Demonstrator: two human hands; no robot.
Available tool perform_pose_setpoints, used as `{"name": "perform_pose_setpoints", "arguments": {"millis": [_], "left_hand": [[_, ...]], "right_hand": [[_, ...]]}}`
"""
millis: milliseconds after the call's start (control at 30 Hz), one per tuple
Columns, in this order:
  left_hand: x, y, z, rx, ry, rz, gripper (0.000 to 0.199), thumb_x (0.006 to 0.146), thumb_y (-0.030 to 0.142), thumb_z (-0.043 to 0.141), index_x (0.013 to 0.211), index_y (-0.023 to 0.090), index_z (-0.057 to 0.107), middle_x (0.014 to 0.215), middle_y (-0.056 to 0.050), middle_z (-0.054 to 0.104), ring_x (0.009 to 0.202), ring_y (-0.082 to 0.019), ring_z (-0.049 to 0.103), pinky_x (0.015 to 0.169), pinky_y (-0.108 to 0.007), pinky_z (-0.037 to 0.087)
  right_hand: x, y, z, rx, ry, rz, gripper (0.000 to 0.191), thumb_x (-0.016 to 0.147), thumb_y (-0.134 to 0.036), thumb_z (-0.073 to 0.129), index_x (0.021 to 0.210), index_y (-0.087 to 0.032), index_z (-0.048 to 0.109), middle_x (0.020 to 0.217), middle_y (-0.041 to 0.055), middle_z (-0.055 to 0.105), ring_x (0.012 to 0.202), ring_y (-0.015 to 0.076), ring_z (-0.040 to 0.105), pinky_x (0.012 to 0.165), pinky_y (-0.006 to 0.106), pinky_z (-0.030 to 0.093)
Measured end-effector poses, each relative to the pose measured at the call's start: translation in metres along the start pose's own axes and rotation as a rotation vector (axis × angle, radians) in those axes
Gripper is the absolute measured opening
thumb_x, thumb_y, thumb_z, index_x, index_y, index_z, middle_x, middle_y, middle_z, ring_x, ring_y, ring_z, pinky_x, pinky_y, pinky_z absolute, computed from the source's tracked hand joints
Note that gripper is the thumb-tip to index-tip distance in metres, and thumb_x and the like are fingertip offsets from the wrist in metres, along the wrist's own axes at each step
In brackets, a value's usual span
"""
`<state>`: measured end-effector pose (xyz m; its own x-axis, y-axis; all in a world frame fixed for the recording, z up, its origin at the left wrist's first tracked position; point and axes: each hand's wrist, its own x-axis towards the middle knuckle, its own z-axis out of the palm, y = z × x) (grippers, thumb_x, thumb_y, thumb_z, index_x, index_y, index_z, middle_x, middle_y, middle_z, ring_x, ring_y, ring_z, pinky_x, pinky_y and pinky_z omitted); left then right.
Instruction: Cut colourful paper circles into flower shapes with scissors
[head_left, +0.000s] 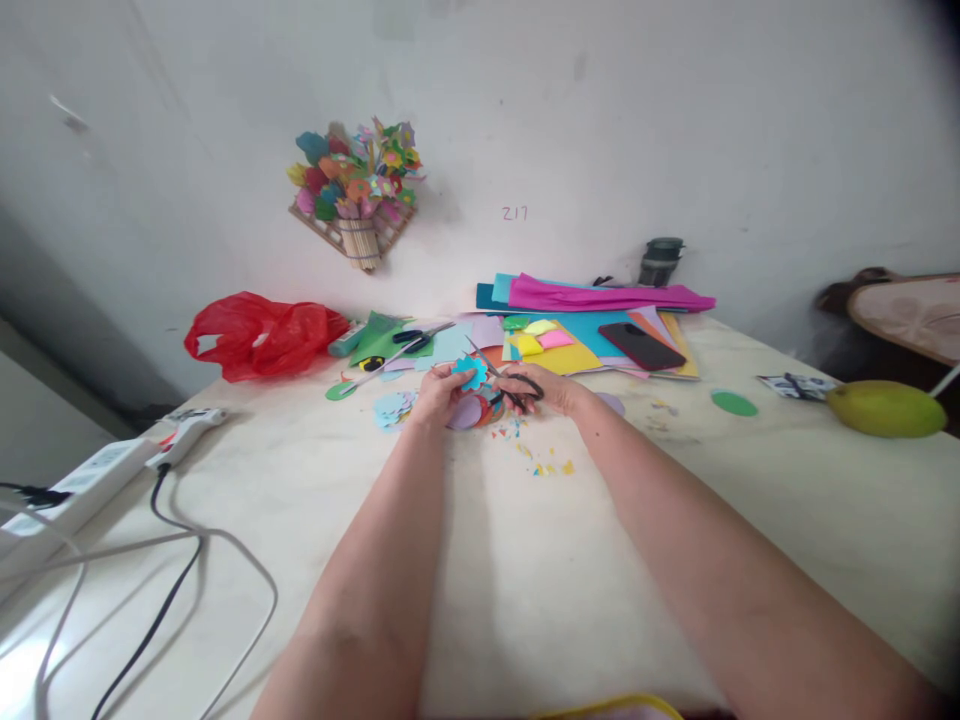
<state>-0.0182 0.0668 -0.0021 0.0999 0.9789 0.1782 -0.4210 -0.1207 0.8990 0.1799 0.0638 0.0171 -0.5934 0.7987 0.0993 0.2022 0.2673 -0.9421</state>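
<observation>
Pinched between the fingers of my left hand (440, 392) is a blue paper flower (470, 373) with a scalloped edge. My right hand (546, 388) grips a pair of black-handled scissors (526, 386), their blades pointing up and left beside the flower. Whether the blades touch the paper I cannot tell. Below my hands lie a purple paper circle (464, 412) and some orange pieces. A pile of light blue cut paper shapes (393, 409) rests left of my left hand. Small yellow and blue paper scraps (553, 467) are scattered on the table nearer to me.
Behind my hands lie coloured paper sheets (585, 352), a dark phone (642, 346) and a second pair of scissors (420, 336). A red plastic bag (262, 335) sits at the left, above a power strip (90, 485) with loose cables. A yellow-green oval object (886, 408) lies right.
</observation>
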Motion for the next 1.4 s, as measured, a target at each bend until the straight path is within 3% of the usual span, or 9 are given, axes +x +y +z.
{"name": "perform_pose_setpoints", "arguments": {"millis": [133, 567, 800, 1400], "left_hand": [[-0.001, 0.001, 0.000, 0.010, -0.007, -0.004, 0.031, 0.047, 0.024, 0.092, 0.068, 0.015, 0.071, 0.070, -0.004, 0.072, 0.058, -0.013, 0.063, 0.060, -0.026, 0.051], [-0.001, 0.005, -0.008, 0.052, -0.071, -0.050, 0.029, 0.050, 0.022, 0.090, 0.069, 0.012, 0.071, 0.070, -0.004, 0.070, 0.060, -0.012, 0.062, 0.060, -0.024, 0.048], [0.000, 0.005, -0.012, 0.073, -0.124, -0.050, 0.026, 0.051, 0.022, 0.090, 0.064, 0.012, 0.070, 0.062, -0.002, 0.066, 0.053, -0.009, 0.054, 0.054, -0.022, 0.040], [0.002, 0.004, -0.018, 0.086, -0.166, -0.043, 0.028, 0.050, 0.027, 0.091, 0.065, 0.013, 0.072, 0.063, -0.004, 0.068, 0.053, -0.010, 0.056, 0.056, -0.023, 0.043]], "right_hand": [[-0.002, -0.004, 0.000, -0.016, -0.014, 0.009, 0.039, 0.080, -0.053, 0.068, 0.071, -0.016, 0.058, 0.053, 0.0005, 0.062, 0.035, 0.0075, 0.046, 0.033, 0.019, 0.033], [-0.004, -0.010, -0.004, -0.091, -0.088, 0.068, 0.039, 0.080, -0.053, 0.069, 0.074, -0.015, 0.061, 0.058, 0.0025, 0.064, 0.045, 0.0108, 0.056, 0.035, 0.019, 0.036], [-0.006, -0.012, -0.004, -0.168, -0.103, 0.065, 0.038, 0.080, -0.052, 0.068, 0.072, -0.016, 0.058, 0.056, 0.0002, 0.061, 0.041, 0.0083, 0.049, 0.034, 0.019, 0.033], [-0.005, -0.004, -0.008, -0.184, -0.102, 0.079, 0.035, 0.085, -0.047, 0.068, 0.072, -0.016, 0.057, 0.056, -0.0018, 0.058, 0.040, 0.0059, 0.045, 0.035, 0.019, 0.029]]}}
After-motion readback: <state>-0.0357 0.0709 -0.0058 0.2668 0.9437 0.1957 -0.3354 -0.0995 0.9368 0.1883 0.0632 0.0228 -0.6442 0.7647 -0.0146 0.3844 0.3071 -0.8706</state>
